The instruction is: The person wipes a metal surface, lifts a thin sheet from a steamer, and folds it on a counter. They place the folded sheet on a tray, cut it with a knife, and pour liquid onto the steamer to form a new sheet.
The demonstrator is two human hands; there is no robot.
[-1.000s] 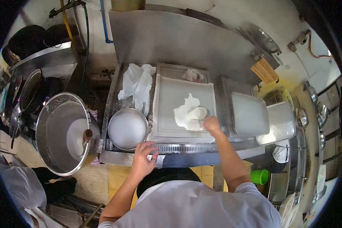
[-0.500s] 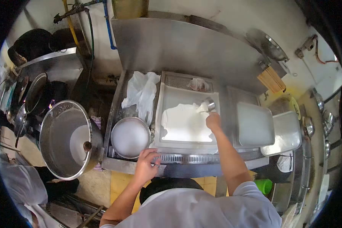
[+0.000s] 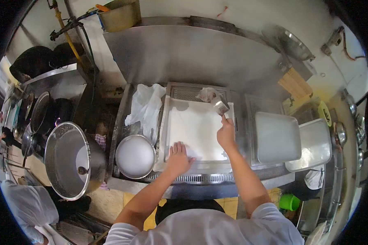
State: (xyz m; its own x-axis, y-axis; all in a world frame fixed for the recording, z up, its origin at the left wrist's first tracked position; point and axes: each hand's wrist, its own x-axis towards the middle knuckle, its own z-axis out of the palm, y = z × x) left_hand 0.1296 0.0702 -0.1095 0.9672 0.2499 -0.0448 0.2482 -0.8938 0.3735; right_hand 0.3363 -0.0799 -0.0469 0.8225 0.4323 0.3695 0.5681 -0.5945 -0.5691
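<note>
- Far to your left, the big steel pot [image 3: 59, 151] stands off the end of the bench [image 3: 249, 173], with a little white liquid at its bottom.
- Next to it, the round bowl [image 3: 115, 157] of white liquid sits on the bench, just beside the near left corner of the tray [image 3: 164, 126].
- Your left hand [image 3: 178, 157] lies open and flat on the tray's near edge, palm down and fingers spread, holding nothing.
- The tray lies mid-bench, with thin white batter [image 3: 196, 128] over nearly all its floor.
- Your right hand [image 3: 226, 132] is closed around the handle of the metal ladle [image 3: 220, 107], at the tray's far right corner.
- Two pale trays [image 3: 276, 136] overlap at the bench's right end.
</note>
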